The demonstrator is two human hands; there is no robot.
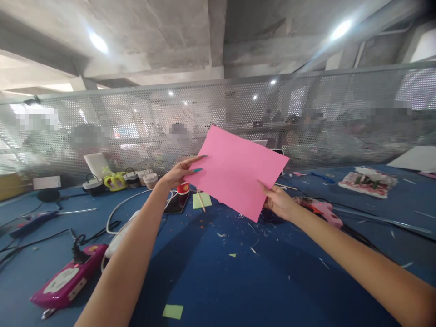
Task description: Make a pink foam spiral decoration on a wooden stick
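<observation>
I hold a pink sheet of paper up in the air above a blue table. My left hand pinches its left edge, thumb and fingers closed on the sheet. My right hand grips the lower right edge, fingers closed behind the paper. The sheet is flat and tilted, its lower corner pointing down toward the table.
A magenta power strip with a plug lies at the left. A phone, a green note and a pink glue gun lie under the sheet. Small lidded pots stand before a perforated metal screen. Paper scraps litter the table.
</observation>
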